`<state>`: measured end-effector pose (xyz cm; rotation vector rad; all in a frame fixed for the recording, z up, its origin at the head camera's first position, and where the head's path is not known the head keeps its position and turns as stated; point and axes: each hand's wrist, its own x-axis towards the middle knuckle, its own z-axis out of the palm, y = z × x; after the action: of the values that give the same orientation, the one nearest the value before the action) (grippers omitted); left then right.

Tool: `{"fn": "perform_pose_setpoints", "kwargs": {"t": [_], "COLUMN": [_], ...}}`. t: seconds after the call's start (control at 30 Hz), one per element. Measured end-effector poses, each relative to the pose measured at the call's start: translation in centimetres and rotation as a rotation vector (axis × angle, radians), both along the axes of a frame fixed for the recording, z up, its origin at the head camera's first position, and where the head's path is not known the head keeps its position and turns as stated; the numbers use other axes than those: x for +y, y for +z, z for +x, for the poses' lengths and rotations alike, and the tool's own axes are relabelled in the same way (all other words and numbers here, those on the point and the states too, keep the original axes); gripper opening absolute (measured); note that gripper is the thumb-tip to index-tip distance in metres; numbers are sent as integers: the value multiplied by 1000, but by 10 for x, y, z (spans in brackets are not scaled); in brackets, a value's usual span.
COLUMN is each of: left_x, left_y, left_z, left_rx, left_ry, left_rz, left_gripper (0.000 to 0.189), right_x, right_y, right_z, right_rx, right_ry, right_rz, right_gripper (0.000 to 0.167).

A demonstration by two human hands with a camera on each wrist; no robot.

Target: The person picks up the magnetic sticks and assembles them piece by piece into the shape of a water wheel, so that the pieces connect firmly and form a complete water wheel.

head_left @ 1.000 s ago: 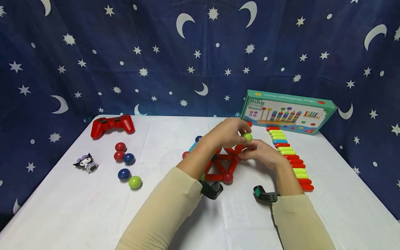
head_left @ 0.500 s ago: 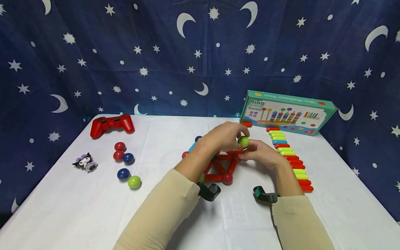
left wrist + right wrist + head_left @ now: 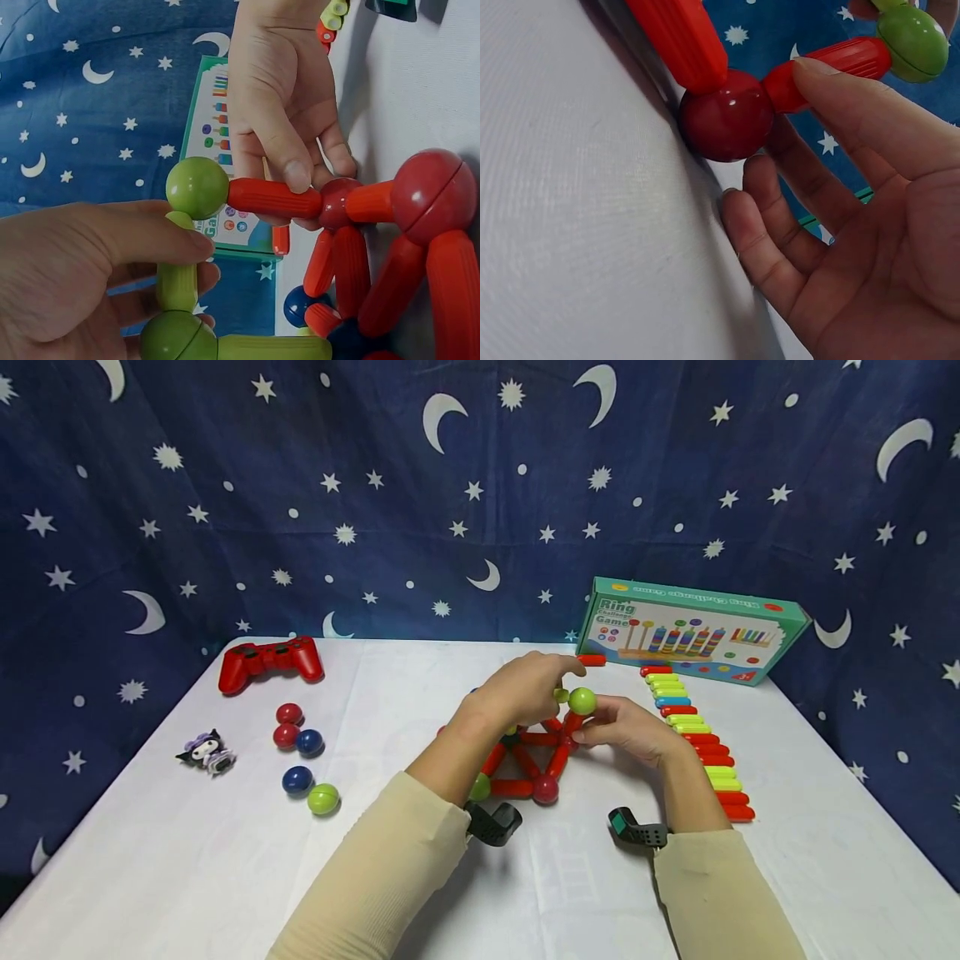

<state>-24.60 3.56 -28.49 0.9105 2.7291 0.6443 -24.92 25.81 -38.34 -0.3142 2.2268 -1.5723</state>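
Note:
My left hand (image 3: 525, 689) pinches a yellow-green magnetic stick (image 3: 178, 285) between thumb and fingers. One end of this stick meets a green ball (image 3: 582, 701), and its other end meets a second green ball (image 3: 178, 337). From the first ball a red stick (image 3: 274, 197) runs to a small-looking red ball (image 3: 339, 202). My right hand (image 3: 626, 728) pinches that red stick, thumb on its side, other fingers curled behind. Both sticks belong to a frame of red sticks (image 3: 512, 788) and coloured balls standing on the table, including a red ball (image 3: 546, 789) in front. My left forearm hides part of it.
Right of the frame lies a row of red, yellow-green and blue sticks (image 3: 705, 739). A game box (image 3: 682, 631) stands behind. Leftward are loose balls (image 3: 297, 780), a small figurine (image 3: 207, 752) and a red game controller (image 3: 270, 662). One red stick (image 3: 592, 660) lies before the box.
The green ball came down and left onto the red stick's upper end. My left hand shifted left, off the ball, exposing the yellow-green stick. My right hand stayed in place.

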Motion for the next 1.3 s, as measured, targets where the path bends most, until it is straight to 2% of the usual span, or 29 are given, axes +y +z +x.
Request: {"fn": "perform_pose_setpoints", "kwargs": {"t": [0.33,0.43,0.53,0.63,0.77,0.97,1.13,1.23,1.3], "left_x": [2,1,-4,-15,-33,-53,-65,-74,-81], "left_y": [-4,-5,-4,-4,-9,-25,-40,-51,-60], "left_z": [2,2,1,-2,-5,-6,-8,-13,-17], "left_rx": [87,76,28,-29,-63,-81,-80,-63,-55], "left_ry": [-8,-4,8,27,58,124,164,223,276], "left_rz": [-102,-92,-36,59,159,289,427,502,506], "left_gripper": [59,59,55,49,44,39,36,33,32], "right_x": [-1,1,1,1,0,-1,-3,-4,-3], "right_y": [2,0,-1,-2,-2,-1,-1,-3,-4], "right_z": [1,1,1,0,-2,-3,-2,-2,-2], "right_rx": [13,11,12,19,21,1,31,55,67], "right_ry": [12,8,5,7,6,-13,3,14,14], "right_rz": [1,0,7,20,35,45,103,151,174], "right_gripper": [47,47,47,48,47,49,43,39,37]}}
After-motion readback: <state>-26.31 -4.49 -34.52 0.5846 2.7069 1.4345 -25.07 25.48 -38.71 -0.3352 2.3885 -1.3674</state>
